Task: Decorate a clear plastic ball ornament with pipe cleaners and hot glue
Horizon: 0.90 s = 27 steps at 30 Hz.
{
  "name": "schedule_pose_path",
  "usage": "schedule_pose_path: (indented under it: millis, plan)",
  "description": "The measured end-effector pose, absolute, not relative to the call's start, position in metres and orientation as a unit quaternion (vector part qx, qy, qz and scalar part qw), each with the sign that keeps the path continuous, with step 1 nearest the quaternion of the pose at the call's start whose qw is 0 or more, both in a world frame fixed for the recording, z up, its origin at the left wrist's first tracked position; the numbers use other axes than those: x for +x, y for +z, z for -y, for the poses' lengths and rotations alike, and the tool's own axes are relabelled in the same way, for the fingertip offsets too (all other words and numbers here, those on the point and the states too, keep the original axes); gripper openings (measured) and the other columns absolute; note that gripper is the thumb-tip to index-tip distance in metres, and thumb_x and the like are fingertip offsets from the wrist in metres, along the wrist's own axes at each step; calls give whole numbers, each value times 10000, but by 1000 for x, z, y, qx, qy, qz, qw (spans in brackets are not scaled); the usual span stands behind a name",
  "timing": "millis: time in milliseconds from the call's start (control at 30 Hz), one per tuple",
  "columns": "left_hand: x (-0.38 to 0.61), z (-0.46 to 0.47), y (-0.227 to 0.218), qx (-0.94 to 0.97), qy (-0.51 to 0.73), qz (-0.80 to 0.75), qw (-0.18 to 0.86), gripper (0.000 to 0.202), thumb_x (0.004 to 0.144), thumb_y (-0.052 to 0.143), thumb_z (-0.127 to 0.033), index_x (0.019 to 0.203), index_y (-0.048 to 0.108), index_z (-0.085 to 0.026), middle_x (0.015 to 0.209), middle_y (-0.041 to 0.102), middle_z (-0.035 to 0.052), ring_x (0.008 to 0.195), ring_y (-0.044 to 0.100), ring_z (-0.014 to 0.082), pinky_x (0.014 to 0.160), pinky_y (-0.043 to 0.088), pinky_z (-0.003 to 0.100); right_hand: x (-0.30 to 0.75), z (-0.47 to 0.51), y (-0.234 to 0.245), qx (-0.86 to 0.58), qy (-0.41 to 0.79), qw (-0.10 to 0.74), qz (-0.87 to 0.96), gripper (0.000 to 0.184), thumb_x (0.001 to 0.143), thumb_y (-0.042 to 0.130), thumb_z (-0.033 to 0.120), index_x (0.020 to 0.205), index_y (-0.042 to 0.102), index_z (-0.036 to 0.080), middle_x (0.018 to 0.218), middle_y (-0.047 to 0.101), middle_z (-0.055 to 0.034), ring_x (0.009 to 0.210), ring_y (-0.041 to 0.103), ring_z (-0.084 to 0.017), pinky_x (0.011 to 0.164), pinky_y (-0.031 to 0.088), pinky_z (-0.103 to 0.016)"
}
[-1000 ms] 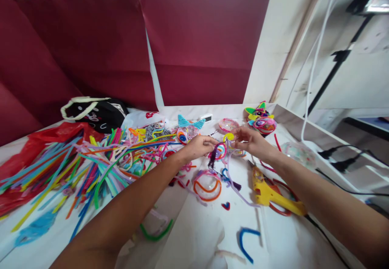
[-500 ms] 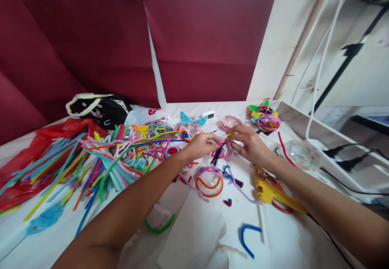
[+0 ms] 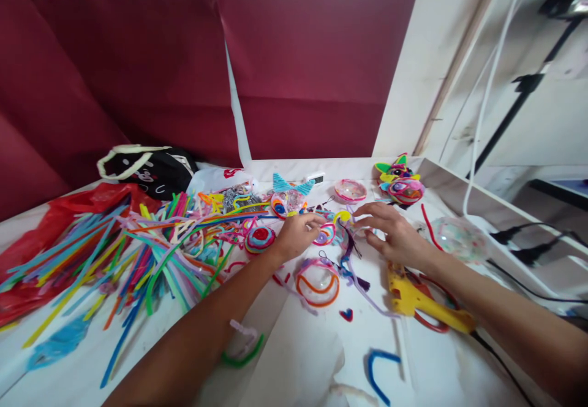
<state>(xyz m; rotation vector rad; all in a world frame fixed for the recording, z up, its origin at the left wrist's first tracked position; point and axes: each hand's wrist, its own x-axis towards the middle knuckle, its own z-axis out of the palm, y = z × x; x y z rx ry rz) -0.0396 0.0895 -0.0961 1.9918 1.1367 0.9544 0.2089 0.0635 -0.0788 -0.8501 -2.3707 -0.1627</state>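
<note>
My left hand [image 3: 299, 234] has its fingers curled at the edge of a small round pipe-cleaner piece [image 3: 325, 234] in pink, orange and purple, and appears to grip it. To the right, my right hand [image 3: 388, 230] is held with fingers apart and nothing between them. Between the hands is a dark purple tassel [image 3: 350, 243], with a yellow piece [image 3: 342, 216] just above it. Nearer to me lies a clear dish edged with orange and purple pipe cleaner [image 3: 318, 282]. A second dark tassel [image 3: 362, 284] lies beside that dish.
Many loose pipe cleaners [image 3: 160, 254] spill from a red plastic bag [image 3: 50, 217] at left. A yellow glue gun [image 3: 427, 309] with a cord lies under my right forearm. Around are a blue-eared figure [image 3: 291, 195], a clear dish [image 3: 462, 238] and a black bag [image 3: 156, 171].
My hands have come apart, and the purple tassel that was between their fingers is now away from them. The small round piece has shifted slightly left, at my left hand's fingers.
</note>
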Motion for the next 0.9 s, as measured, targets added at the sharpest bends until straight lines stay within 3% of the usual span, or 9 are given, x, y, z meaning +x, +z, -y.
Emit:
schedule_pose_path:
  millis: [133, 300, 433, 533, 667, 900]
  plan:
    - [-36, -77, -88, 783, 363, -414, 291, 261, 762, 555, -104, 963, 716, -145, 932, 745, 55, 862, 670, 177, 826, 500, 280, 195, -71, -73, -328, -62, 306, 891, 224, 910, 516, 224, 1090, 646, 188, 1106, 664, -114, 1070, 569, -255, 886, 444, -407]
    - [-32, -68, -82, 828, 346, -384, 216, 259, 780, 545, -92, 960, 721, -152, 946, 753, 62, 855, 680, 178, 819, 486, 272, 181, -75, -71, -323, -72, 234, 914, 177, 913, 529, 178, 982, 691, 193, 920, 695, -74, 917, 593, -232, 828, 376, -391]
    - [-31, -67, -84, 838, 335, -388, 187, 179, 807, 589, -174, 910, 735, -168, 912, 754, 60, 826, 680, 181, 781, 483, 262, 178, -70, -71, -328, -77, 220, 916, 177, 911, 524, 194, 924, 699, 172, 840, 686, -79, 864, 593, -228, 812, 360, -382]
    - [-29, -66, -86, 846, 328, -382, 173, 166, 842, 579, -205, 841, 741, -170, 831, 746, 55, 765, 668, 174, 738, 477, 257, 177, -68, -71, -344, -73, 236, 906, 179, 894, 522, 204, 844, 689, 163, 799, 683, -90, 823, 598, -236, 807, 368, -388]
    - [-27, -66, -84, 840, 353, -381, 158, 201, 875, 544, -209, 820, 736, -185, 860, 737, 58, 806, 660, 171, 783, 473, 261, 179, -73, -71, -397, -47, 293, 868, 165, 848, 522, 189, 797, 678, 173, 781, 704, -85, 768, 632, -231, 780, 411, -371]
    - [-24, -68, -80, 822, 394, -392, 123, 219, 891, 537, -232, 792, 728, -188, 813, 704, 61, 777, 640, 164, 759, 463, 263, 180, -82, -64, -496, 16, 344, 797, 172, 775, 538, 246, 740, 692, 176, 715, 728, -56, 566, 623, -175, 564, 425, -273]
